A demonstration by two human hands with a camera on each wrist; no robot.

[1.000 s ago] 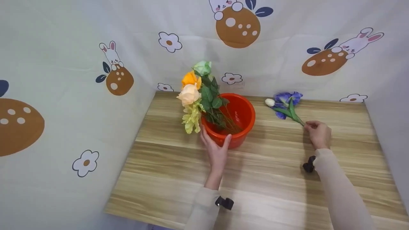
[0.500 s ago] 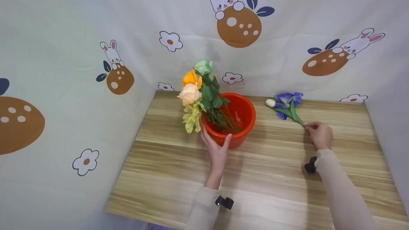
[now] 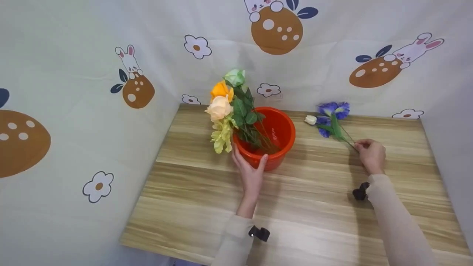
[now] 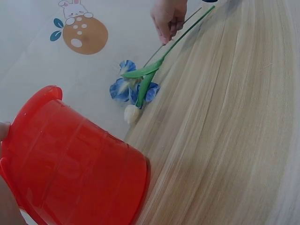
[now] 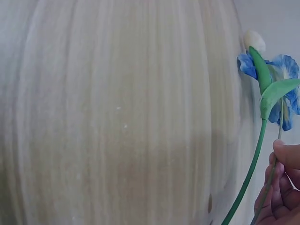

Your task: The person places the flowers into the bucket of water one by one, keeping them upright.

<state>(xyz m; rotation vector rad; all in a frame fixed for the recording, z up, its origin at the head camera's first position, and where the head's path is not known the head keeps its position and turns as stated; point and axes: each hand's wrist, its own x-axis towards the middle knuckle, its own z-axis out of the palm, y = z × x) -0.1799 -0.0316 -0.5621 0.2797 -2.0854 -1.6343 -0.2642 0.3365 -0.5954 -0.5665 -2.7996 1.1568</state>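
Note:
A red bucket (image 3: 284, 129) stands on the wooden table, and my left hand (image 3: 251, 173) grips its near side, thumb at the rim. Artificial flowers lean out over its left edge: a green rose (image 3: 235, 77), an orange rose (image 3: 221, 90), a peach rose (image 3: 220, 108) and a yellow-green ruffled bloom (image 3: 222, 136). To the right, my right hand (image 3: 371, 155) pinches the thin stem of a purple-blue iris (image 3: 342, 110). A white tulip (image 5: 254, 41) with green leaves lies alongside; in the right wrist view its thicker green stem passes beside the fingers.
The wooden tabletop (image 3: 303, 214) meets a patterned cloth backdrop (image 3: 229, 22) behind and at both sides. The table's front left edge shows at lower left. Black straps with small devices (image 3: 259, 233) sit at both wrists.
My right hand has shifted slightly right; the iris now shows raised and spread from the tulip, its thin stem apart from the green one. The left hand and bucket stay put.

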